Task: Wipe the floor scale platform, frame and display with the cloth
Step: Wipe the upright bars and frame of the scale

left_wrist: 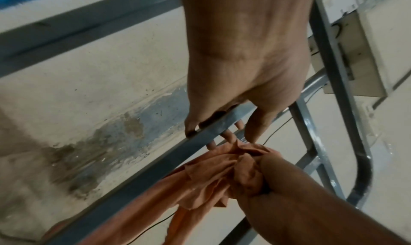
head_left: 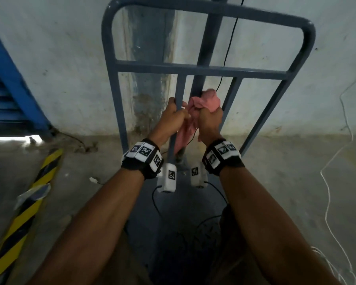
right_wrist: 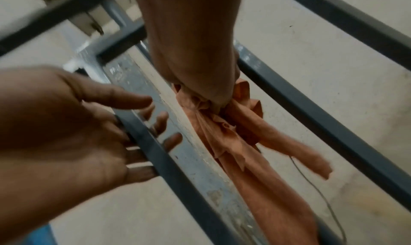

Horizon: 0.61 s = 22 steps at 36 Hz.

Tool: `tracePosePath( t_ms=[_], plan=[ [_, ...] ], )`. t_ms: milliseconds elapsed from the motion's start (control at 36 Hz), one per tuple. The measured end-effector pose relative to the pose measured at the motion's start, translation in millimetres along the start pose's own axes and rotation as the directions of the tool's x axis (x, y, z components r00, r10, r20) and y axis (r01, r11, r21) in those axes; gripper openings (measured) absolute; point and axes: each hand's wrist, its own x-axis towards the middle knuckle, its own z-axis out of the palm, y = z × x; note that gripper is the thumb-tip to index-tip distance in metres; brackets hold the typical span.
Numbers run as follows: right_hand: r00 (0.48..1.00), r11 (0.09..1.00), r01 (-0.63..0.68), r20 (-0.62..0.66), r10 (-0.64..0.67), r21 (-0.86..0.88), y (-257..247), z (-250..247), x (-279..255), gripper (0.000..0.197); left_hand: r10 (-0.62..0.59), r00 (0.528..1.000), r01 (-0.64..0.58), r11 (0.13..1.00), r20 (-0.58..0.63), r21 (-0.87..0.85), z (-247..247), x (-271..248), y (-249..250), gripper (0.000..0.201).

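Head view: left grip hooked round an upright bar of the grey frame. Right grip clenched on the pink cloth, which is bunched against the neighbouring post.

Left wrist view: left grip, fingers curled behind the bar. Cloth tail hangs down.

Right wrist view: right grip fisted on the cloth, between two frame bars.

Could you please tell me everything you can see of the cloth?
The cloth is thin, crumpled, pink-orange fabric. The right hand grips it bunched against the scale's central post; a wad bulges above the fist and a long tail hangs down below it. The left hand holds a bar just beside it, fingertips near its folds.
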Motion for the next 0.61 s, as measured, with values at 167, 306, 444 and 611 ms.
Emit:
tracePosePath(
  t_ms=[167,306,444,611],
  plan=[
    [0.982,0.934,-0.182,0.098,0.159,0.306,-10.7,-41.3,-13.5,0.014,0.097,0.995,-0.102,0.943,0.031,0.315,-14.3,-22.2,17.7,0.038],
    [0.990,0.901,-0.140,0.051,0.130,0.411,-43.6,-64.4,-20.9,0.013,0.725,0.672,-0.518,0.605,-0.151,0.604,-24.4,-50.2,74.2,0.017],
    [0.999,0.819,-0.027,0.047,0.000,0.573,-103.0,-57.8,-26.2,0.031,0.608,0.791,-0.320,0.312,0.071,0.894,-35.6,-2.2,108.9,0.030],
    [0.997,0.875,0.002,0.063,-0.037,0.485,-136.4,-12.9,-8.6,0.016,0.393,0.911,-0.267,0.343,0.121,0.901,-35.7,16.7,129.2,0.056]
  ],
)
